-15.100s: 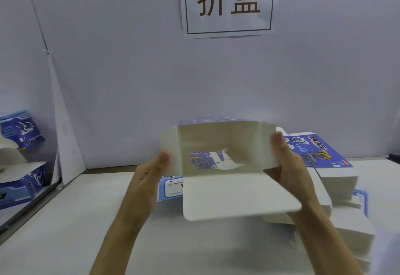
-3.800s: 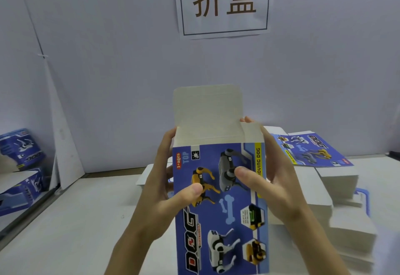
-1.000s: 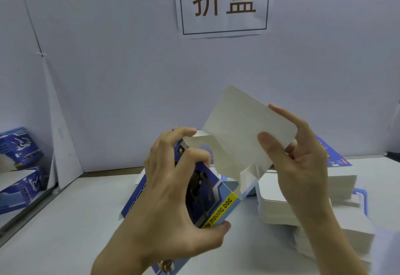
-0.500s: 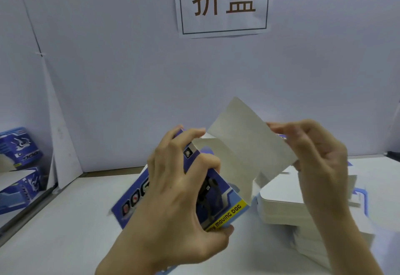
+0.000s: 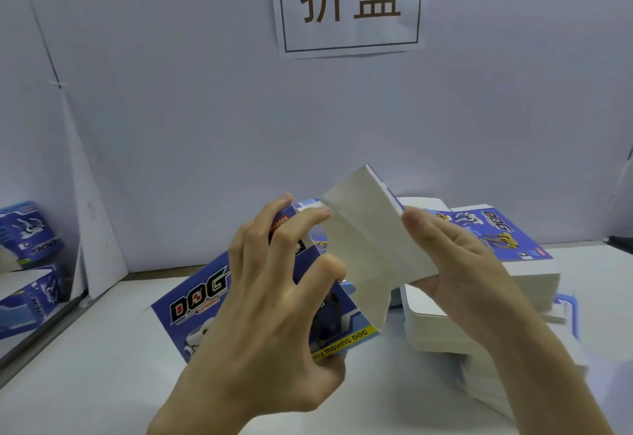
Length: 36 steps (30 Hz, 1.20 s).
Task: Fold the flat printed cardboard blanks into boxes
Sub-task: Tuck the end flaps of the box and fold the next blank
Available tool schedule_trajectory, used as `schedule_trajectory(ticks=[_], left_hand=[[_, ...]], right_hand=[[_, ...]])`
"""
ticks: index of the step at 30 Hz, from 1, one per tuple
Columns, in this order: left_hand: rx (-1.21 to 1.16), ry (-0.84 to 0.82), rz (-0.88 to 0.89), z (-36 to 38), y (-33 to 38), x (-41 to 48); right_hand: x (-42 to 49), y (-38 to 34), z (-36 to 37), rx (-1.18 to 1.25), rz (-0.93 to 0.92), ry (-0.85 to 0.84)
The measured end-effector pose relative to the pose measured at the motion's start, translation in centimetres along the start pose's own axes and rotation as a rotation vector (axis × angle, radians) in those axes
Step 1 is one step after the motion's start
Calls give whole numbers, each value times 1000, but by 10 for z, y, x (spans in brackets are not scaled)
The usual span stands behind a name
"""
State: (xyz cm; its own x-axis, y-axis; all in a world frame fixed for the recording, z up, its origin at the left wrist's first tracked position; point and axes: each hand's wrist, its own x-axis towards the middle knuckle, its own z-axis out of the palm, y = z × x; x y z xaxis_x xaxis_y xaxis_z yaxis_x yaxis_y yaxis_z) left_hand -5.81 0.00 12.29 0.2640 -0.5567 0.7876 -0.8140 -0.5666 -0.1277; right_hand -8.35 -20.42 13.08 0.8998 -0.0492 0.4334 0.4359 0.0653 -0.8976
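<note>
My left hand (image 5: 274, 301) clamps the light, crushable box (image 5: 205, 301); my right hand (image 5: 455, 263) pinches its stiff flap (image 5: 370, 229) near the crease.

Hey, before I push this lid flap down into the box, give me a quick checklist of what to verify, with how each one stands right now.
1. Left hand has a firm grip on the box: ok, fingers curl round its printed body.
2. Right hand controls the lid flap: ok, thumb on top, fingers beneath.
3. Tuck crease pre-bent: ok, the far end of the flap is already angled over.
4. Side dust flaps folded in: cannot tell, the hand and flap hide the opening.
5. Bottom end closed: cannot tell, it faces away.
6. Stack of blanks clear of the box: ok, it sits to the right.
</note>
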Motion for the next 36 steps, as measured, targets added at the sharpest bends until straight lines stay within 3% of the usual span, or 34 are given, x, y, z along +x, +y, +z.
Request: schedule_trajectory(ticks=[4,9,14,20,24,33,36], left_hand=[[-35,3,-10,-2,-3,0],[-102,6,-80,-6,-13,-3],[-114,9,-50,-5,-6,-2],[-74,23,-32,-2,-7,-1],[-25,38,2,4,-7,-1],[7,76,0,6,-8,-1],[16,97,-23,4,-11,-1]], right_hand=[[4,2,3,-215,-114,116],[-7,-5,-10,-287,-72,-175],[-10,-9,-13,-575,-158,-131],[-9,-5,-3,-497,-214,-209],[-6,-5,3,-436,-214,-176],[-4,4,19,-645,-388,-47],[-4,5,25,-491,-371,-127]])
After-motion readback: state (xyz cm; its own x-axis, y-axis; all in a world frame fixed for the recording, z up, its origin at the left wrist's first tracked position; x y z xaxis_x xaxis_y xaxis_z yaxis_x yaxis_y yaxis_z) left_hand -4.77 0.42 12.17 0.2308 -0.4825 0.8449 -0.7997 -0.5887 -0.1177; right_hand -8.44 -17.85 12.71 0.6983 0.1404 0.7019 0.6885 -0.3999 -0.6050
